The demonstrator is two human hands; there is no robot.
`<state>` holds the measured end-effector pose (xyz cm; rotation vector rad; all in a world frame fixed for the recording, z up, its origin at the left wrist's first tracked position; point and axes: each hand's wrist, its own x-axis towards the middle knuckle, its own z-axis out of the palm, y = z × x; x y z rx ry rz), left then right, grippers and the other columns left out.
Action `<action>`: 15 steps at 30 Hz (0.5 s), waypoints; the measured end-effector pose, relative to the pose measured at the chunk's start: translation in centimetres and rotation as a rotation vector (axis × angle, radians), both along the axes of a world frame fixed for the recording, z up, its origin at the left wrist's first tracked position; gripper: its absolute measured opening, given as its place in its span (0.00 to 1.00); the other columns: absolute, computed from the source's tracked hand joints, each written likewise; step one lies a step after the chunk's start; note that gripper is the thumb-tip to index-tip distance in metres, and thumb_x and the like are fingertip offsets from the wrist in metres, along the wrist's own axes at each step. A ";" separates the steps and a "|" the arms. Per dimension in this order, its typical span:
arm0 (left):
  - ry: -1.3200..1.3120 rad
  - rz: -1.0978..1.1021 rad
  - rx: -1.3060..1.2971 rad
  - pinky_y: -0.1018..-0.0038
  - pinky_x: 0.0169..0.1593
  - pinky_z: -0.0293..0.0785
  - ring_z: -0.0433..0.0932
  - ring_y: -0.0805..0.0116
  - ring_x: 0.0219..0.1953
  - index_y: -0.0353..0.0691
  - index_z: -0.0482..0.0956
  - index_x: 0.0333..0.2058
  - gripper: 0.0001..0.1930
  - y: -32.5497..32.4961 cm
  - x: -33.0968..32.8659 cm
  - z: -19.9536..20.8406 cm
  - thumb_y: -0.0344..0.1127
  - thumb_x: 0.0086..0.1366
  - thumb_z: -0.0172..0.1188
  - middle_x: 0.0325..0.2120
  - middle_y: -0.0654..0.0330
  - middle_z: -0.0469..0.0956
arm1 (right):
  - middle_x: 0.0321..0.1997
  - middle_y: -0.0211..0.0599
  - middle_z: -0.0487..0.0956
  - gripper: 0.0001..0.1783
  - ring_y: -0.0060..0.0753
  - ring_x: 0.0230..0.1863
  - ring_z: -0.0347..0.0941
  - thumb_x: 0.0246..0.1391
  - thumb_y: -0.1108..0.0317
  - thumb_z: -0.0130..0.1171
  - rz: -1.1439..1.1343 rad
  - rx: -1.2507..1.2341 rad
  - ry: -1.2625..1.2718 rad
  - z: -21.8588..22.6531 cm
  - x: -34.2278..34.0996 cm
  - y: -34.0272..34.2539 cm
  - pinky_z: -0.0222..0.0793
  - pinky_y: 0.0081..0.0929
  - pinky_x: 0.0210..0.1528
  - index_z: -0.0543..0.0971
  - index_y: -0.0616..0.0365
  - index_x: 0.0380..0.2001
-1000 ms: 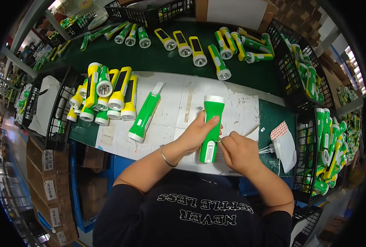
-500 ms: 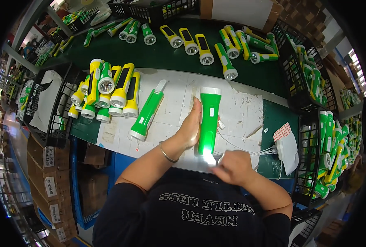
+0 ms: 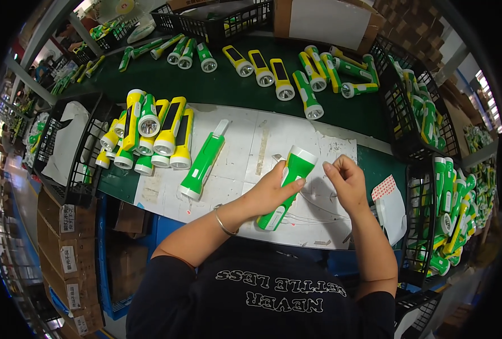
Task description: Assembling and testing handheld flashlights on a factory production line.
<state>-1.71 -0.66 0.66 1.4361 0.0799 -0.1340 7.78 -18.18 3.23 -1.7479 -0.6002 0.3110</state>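
My left hand is wrapped round a green flashlight with a white head, holding it slanted over the white work surface, its head pointing away from me. To the right of that head, my right hand is raised with its fingers curled in and the thumb close to the forefinger. Whether something small is between those fingers cannot be made out. A second green flashlight, with a pale strip sticking out of its far end, lies left of my left hand. Thin white wires run across the surface beneath the held flashlight.
Yellow and green flashlights are piled at the left, beside a black crate. More flashlights lie along the dark green table. Black crates of flashlights stand at right. A white piece with red-patterned paper lies nearby.
The held flashlight has tilted, its head swinging right and toward me. The bright light at its near end is gone. My right hand has moved up from that end to beside the head.
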 end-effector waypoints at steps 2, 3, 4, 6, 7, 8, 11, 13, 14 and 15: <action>-0.112 -0.073 0.344 0.69 0.38 0.70 0.75 0.60 0.35 0.31 0.59 0.46 0.24 0.2 -0.2 0.3 0.43 0.61 0.53 0.32 0.49 0.72 | 0.22 0.22 0.64 0.12 0.10 0.20 0.54 0.48 0.66 0.59 0.085 -0.091 0.003 1.4 0.1 0.4 0.51 0.12 0.22 0.69 0.58 0.33; -0.125 -0.104 0.509 0.64 0.39 0.70 0.74 0.51 0.37 0.31 0.59 0.47 0.24 0.0 -0.6 1.7 0.40 0.58 0.55 0.33 0.45 0.72 | 0.24 0.23 0.65 0.18 0.10 0.21 0.57 0.46 0.66 0.60 0.145 -0.208 0.036 3.1 -0.3 0.5 0.53 0.11 0.23 0.70 0.59 0.40; -0.123 -0.103 0.508 0.64 0.39 0.70 0.74 0.51 0.37 0.31 0.59 0.47 0.24 0.1 -0.8 2.2 0.40 0.58 0.55 0.33 0.45 0.72 | 0.26 0.25 0.69 0.27 0.10 0.22 0.60 0.43 0.66 0.61 0.290 -0.344 -0.045 3.1 0.4 0.2 0.55 0.10 0.23 0.67 0.59 0.48; -0.374 -0.117 0.835 0.63 0.39 0.71 0.73 0.49 0.37 0.35 0.62 0.47 0.24 1.0 -1.2 2.8 0.37 0.54 0.58 0.34 0.46 0.73 | 0.28 0.26 0.70 0.27 0.10 0.22 0.60 0.42 0.66 0.62 0.332 -0.276 0.015 2.6 1.1 -0.6 0.55 0.09 0.23 0.67 0.59 0.48; -0.380 -0.100 0.941 0.63 0.39 0.71 0.73 0.51 0.37 0.38 0.66 0.44 0.22 1.8 -1.5 2.6 0.35 0.50 0.59 0.35 0.50 0.73 | 0.29 0.27 0.71 0.28 0.10 0.22 0.61 0.41 0.66 0.63 0.372 -0.207 0.077 2.3 1.3 -1.0 0.55 0.08 0.23 0.67 0.59 0.48; -0.282 -0.150 1.012 0.65 0.40 0.71 0.73 0.53 0.38 0.38 0.68 0.42 0.20 3.0 -1.8 3.4 0.34 0.49 0.59 0.35 0.51 0.73 | 0.32 0.27 0.73 0.30 0.09 0.19 0.50 0.37 0.65 0.66 0.327 -0.132 0.168 2.2 1.2 -1.4 0.45 0.11 0.20 0.68 0.52 0.47; -0.154 -0.200 1.111 0.67 0.41 0.71 0.73 0.55 0.38 0.38 0.70 0.39 0.18 5.6 -2.9 4.8 0.32 0.46 0.60 0.34 0.53 0.73 | 0.36 0.29 0.74 0.32 0.08 0.18 0.48 0.36 0.67 0.67 0.288 0.002 0.213 2.2 1.2 -2.6 0.45 0.09 0.20 0.67 0.53 0.49; -0.156 -0.152 1.183 0.67 0.41 0.71 0.73 0.55 0.38 0.38 0.70 0.39 0.18 6.4 -3.5 5.1 0.32 0.46 0.60 0.35 0.53 0.74 | 0.39 0.32 0.74 0.34 0.07 0.18 0.46 0.35 0.68 0.67 0.302 0.037 0.220 1.5 1.5 -3.0 0.46 0.08 0.20 0.66 0.54 0.50; -0.163 -0.161 1.189 0.67 0.41 0.70 0.73 0.55 0.38 0.38 0.70 0.39 0.18 6.7 -3.6 5.3 0.32 0.46 0.60 0.35 0.53 0.73 | 0.40 0.33 0.74 0.34 0.07 0.18 0.46 0.35 0.68 0.67 0.313 0.070 0.228 1.4 1.5 -2.9 0.46 0.08 0.20 0.66 0.55 0.50; -0.160 -0.159 1.189 0.67 0.41 0.70 0.73 0.55 0.38 0.38 0.70 0.39 0.18 6.7 -3.7 5.3 0.32 0.46 0.60 0.35 0.53 0.73 | 0.41 0.34 0.74 0.34 0.06 0.18 0.47 0.35 0.69 0.67 0.324 0.102 0.236 1.3 1.5 -2.8 0.46 0.07 0.20 0.66 0.55 0.50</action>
